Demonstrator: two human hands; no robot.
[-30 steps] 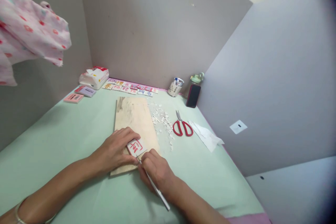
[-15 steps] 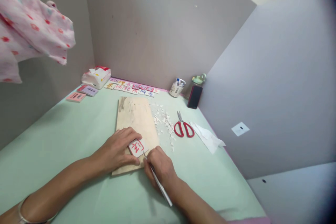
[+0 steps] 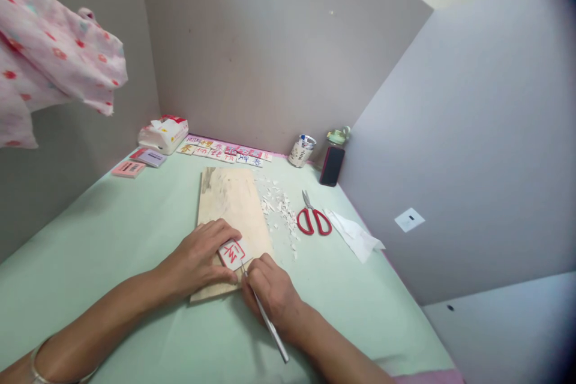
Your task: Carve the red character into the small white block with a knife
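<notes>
Tile (image 3: 231, 254) sits between my two hands, low in the centre of the frame, flat on the board (image 3: 234, 195). My left hand (image 3: 193, 259) is half open and curved, fingertips on the tile's far edge and thumb at or just beside its near corner. My right hand (image 3: 272, 293) is closed around a slim metal knife (image 3: 275, 338), pen-fashion, its point at the tile's right-hand side.

I judge it light, firm with a little give, not slippery; a slip could nick its face. I'd hold it by the opposite edges, pressed down, fingers off the marks and away from the point.

It's a small, squarish white slab, turned askew, with bold red character strokes and a red outline along part of its edge.

Right of the board lie pale shavings (image 3: 284, 207), then red-handled scissors (image 3: 305, 225) and a crumpled tissue (image 3: 355, 237). Toward the upper centre, more lettered tiles (image 3: 216, 155) line the table's back edge.
</notes>
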